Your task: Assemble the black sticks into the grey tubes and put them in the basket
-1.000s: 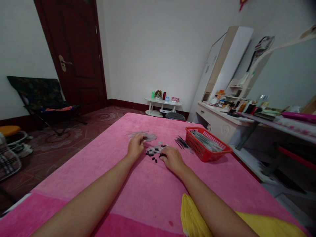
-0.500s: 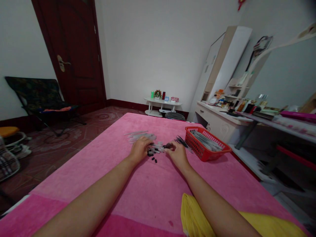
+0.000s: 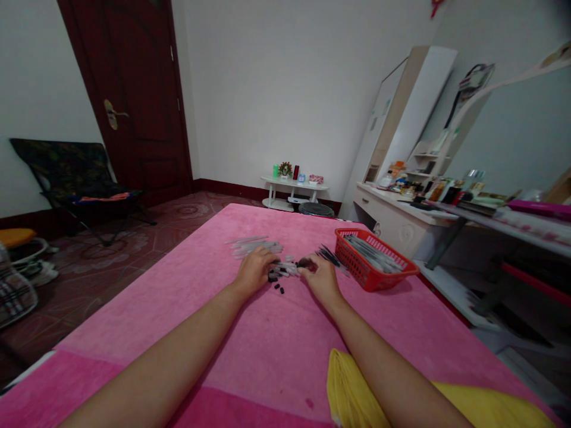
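Note:
Both my hands rest on a pink blanket (image 3: 267, 356) around a small heap of pen parts. My left hand (image 3: 254, 269) is closed on a clear pen barrel (image 3: 285, 270) that runs toward the right hand. My right hand (image 3: 322, 277) pinches a small dark piece (image 3: 305, 261) at the barrel's other end. Small black caps (image 3: 277, 288) lie loose just below the hands. A pile of clear barrels (image 3: 255, 245) lies behind my left hand. Black refills (image 3: 329, 255) lie behind my right hand.
A red basket (image 3: 370, 274) with finished pens stands to the right. A yellow cushion (image 3: 357, 392) lies at the near right. A dressing table (image 3: 401, 220) crowded with bottles flanks the right side. A dark door (image 3: 134, 89) and a folding chair (image 3: 66, 172) are at the left.
My left hand came back from the barrel pile with a clear barrel. My right hand lifted from the black caps and moved forward to meet it. Little has changed in the last half second.

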The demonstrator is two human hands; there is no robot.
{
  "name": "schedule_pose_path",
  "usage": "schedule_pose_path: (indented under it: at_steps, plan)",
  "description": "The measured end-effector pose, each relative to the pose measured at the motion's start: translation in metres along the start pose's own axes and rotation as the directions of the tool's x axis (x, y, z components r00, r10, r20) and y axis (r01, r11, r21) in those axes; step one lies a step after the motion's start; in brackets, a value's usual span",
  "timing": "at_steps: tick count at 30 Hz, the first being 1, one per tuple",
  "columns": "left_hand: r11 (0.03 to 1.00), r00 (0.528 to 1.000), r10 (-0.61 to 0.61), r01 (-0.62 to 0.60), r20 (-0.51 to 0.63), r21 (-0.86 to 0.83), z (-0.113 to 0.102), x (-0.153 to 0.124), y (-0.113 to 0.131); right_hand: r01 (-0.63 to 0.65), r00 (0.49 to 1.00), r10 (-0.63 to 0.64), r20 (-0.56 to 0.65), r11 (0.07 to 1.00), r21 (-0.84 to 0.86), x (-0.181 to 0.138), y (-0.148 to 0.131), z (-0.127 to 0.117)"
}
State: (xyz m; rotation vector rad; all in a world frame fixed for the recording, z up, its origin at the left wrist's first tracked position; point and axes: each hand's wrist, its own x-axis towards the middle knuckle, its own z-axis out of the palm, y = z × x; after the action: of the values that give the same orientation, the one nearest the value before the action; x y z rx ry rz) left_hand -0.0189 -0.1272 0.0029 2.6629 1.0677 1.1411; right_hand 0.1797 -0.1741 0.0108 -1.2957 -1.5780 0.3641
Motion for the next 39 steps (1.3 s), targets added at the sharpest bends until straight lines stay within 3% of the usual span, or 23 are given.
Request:
schedule_pose_path:
  at_steps: [25, 35, 39]
  plan:
    - [0.999, 1.000, 0.016, -0.017, 0.024, 0.030, -0.0012, -0.0009, 0.0053, 0.091, 0.996, -0.090, 0.015, 0.985, -0.149, -0.0021, -0.0048, -0.0032]
    - [0.999, 0.998, 0.044, -0.045, 0.039, 0.025, 0.0007, -0.0005, 0.0031, 0.056, 0.998, -0.053, 0.033, 0.993, -0.107, -0.0019, -0.0062, -0.0037]
    - [0.999, 0.999, 0.038, -0.037, 0.029, -0.008, 0.0035, -0.0015, 0.0006, 0.067, 0.997, -0.061, 0.042, 0.984, -0.162, -0.0030, -0.0045, -0.0043]
